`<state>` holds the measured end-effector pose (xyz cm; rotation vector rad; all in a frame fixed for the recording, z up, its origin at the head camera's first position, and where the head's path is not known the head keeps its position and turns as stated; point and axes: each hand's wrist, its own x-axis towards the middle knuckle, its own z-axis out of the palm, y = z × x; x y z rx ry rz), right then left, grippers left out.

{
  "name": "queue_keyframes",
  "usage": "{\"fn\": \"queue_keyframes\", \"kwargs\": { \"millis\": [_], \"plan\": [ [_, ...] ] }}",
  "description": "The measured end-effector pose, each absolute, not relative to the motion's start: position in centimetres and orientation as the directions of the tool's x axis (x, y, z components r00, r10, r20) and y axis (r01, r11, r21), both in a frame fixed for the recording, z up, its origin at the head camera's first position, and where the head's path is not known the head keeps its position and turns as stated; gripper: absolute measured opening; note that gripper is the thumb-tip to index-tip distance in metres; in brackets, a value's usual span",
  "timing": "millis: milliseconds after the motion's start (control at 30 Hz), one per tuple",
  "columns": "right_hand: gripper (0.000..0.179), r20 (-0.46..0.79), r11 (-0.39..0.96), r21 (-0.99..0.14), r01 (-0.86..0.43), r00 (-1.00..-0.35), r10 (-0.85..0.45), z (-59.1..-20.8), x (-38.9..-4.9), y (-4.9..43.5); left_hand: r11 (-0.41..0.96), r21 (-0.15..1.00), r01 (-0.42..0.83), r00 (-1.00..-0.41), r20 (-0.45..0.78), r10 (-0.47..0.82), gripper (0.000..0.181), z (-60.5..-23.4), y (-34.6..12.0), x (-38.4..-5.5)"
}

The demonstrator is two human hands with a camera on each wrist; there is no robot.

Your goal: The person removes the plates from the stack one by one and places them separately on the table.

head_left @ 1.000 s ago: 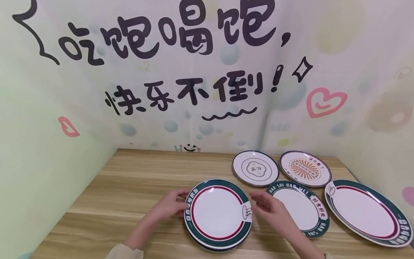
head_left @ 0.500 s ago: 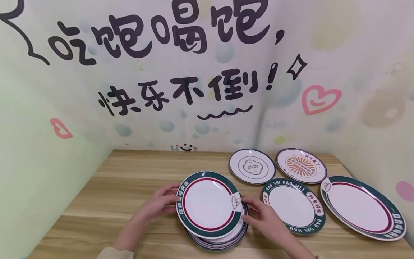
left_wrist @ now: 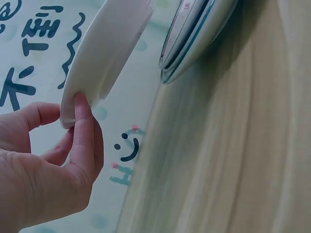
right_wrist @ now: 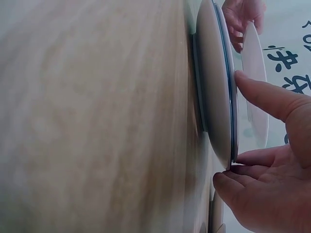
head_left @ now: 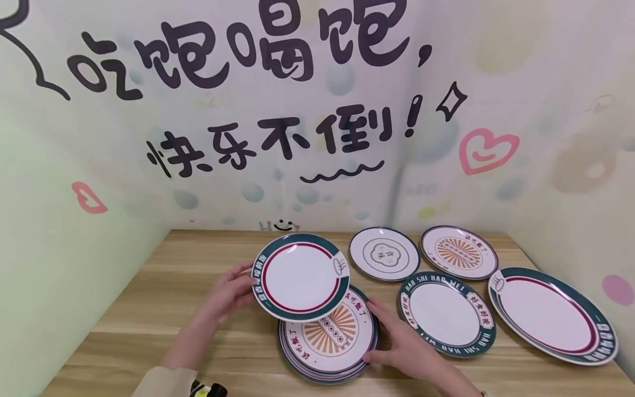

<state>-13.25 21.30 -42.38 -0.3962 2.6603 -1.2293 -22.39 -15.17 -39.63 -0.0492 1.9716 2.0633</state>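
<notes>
left hand pinches plate; spread right hand touches plate stack.

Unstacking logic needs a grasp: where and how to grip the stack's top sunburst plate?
Probably the right rim of the sunburst plate, from the right: thumb above, fingertips under the edge. It lies face up, round, thin-edged, close on the plates below; in the head view the green-rimmed plate in the left hand covers its far left part. The right hand is at that right rim.

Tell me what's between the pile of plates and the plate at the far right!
In the head view, the right hand, touching the pile, and a green-rimmed plate are between it and the far-right plate.
</notes>
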Motion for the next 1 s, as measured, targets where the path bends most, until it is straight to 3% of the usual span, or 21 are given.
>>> {"fn": "queue_keyframes", "kwargs": {
  "millis": [333, 1000],
  "plan": [
    [0.099, -0.097, 0.622, -0.771, -0.134, -0.942, -0.323, -42.6, -13.3, 21.2, -0.142, 0.967, -0.213, -0.976, -0.205, 0.074, 0.061, -39.4, -14.6, -25.3],
    [0.099, -0.1, 0.634, -0.762, -0.133, -0.943, -0.318, -42.3, -13.5, 21.1, -0.207, 0.951, -0.232, -0.968, -0.247, -0.052, 0.061, -42.3, -11.6, -28.7]
  ]
}}
